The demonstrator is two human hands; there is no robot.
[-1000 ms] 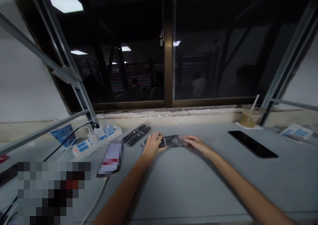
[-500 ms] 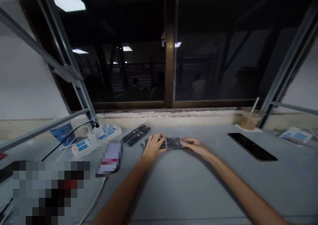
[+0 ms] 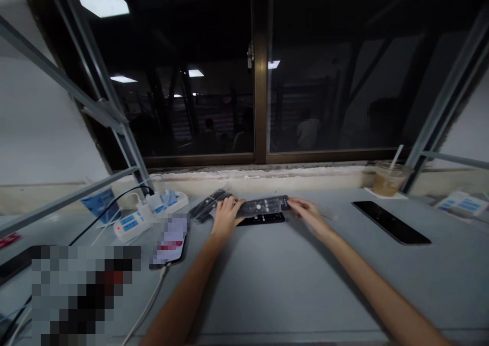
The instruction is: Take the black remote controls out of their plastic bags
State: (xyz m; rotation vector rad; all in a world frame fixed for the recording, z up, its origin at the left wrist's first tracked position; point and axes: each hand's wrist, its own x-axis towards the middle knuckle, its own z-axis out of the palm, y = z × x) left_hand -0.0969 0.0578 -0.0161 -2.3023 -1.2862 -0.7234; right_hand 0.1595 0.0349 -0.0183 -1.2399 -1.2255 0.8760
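Observation:
A black remote control (image 3: 263, 206) in clear plastic film spans the gap between my two hands, held tilted just behind and above another black remote (image 3: 267, 219) lying on the table. My left hand (image 3: 226, 216) is closed on the left end of the upper remote. At its right end, my right hand (image 3: 307, 216) pinches the remote or its film with thumb and fingers. Further film-wrapped remotes (image 3: 208, 205) lie just left of my left hand, partly overlapped by it; how many is unclear.
To the left are a white power strip (image 3: 132, 225) with plugs, a phone (image 3: 173, 241) on a white cable, and a blue cup (image 3: 101, 203). On the right lie a dark phone (image 3: 391, 222) and a drink cup with a straw (image 3: 388, 179). A window (image 3: 191, 106) rises behind the table.
The wrapped remote has moved up and back, exposing the second remote in front of it. Both hands have shifted slightly away from me, the left one also leftward.

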